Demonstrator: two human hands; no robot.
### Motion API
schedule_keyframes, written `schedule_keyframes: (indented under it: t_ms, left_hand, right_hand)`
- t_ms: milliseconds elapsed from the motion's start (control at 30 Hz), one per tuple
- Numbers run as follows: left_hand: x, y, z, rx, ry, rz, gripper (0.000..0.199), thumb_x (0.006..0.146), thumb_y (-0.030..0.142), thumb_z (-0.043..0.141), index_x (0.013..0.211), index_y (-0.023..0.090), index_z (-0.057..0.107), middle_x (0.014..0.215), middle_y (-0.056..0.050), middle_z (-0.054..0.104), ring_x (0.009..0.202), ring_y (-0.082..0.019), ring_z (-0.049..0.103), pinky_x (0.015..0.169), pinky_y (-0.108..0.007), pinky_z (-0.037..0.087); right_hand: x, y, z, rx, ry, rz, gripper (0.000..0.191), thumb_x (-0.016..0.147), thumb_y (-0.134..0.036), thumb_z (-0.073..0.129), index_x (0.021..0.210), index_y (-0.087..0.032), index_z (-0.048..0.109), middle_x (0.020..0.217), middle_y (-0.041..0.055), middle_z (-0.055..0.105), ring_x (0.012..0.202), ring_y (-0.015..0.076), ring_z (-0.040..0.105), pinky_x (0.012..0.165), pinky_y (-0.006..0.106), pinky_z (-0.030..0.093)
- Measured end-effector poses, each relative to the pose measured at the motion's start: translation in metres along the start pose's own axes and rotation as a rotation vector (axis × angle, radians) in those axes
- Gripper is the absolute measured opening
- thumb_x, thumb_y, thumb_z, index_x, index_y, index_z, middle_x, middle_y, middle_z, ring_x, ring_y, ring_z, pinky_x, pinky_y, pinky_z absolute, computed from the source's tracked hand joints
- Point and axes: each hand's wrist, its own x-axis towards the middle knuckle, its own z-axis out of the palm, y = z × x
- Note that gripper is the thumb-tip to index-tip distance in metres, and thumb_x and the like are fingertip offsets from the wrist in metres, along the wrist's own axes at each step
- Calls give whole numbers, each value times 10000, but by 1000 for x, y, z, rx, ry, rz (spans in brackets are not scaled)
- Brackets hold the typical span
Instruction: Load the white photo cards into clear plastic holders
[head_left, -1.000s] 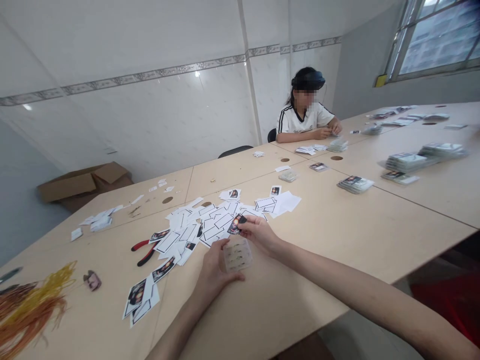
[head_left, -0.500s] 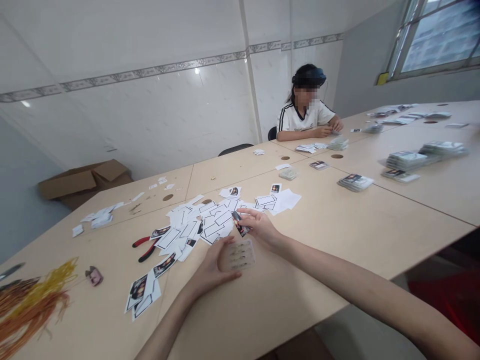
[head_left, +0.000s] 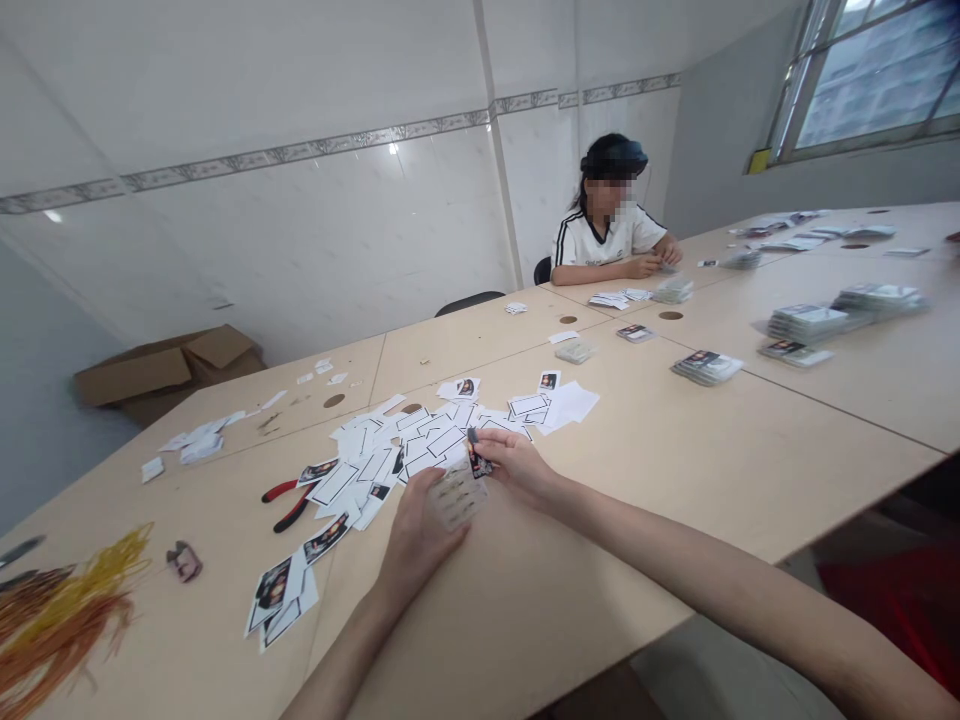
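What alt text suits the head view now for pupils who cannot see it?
Over a pale table, the left hand holds a clear case and the right hand a dark printed card close by. Loose white cards and a red-handled tool lie nearby; another person sits across.

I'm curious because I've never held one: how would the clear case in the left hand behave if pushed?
The clear case looks like thin plastic, so it is probably light. Its edges look straight in the left hand, suggesting it is fairly stiff. Being flat and boxy, it would likely slide rather than roll.
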Motion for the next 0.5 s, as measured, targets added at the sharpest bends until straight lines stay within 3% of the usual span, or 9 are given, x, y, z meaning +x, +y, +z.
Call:
schedule_keyframes:
  t_ms: [167, 500]
  left_hand:
    - [-2, 3, 2, -202, 77, -55, 538, 500, 140, 687, 1009, 260, 562, 1073, -61, 551, 1054, -296, 442, 945, -433, 274]
    - [-2, 7, 0, -240, 145, -150, 575, 443, 160, 731, 989, 246, 572, 1049, -48, 567, 1037, -262, 462, 953, -398, 283]
  right_hand:
    - [2, 6, -5, 8, 19, 16, 145, 592, -226, 649, 652, -142, 547, 642, -19, 528, 610, 80, 465, 585, 217, 336]
    - [2, 1, 0, 22, 142, 25, 219, 564, -207, 666, 658, -148, 477, 679, -10, 555, 628, 86, 497, 612, 228, 361]
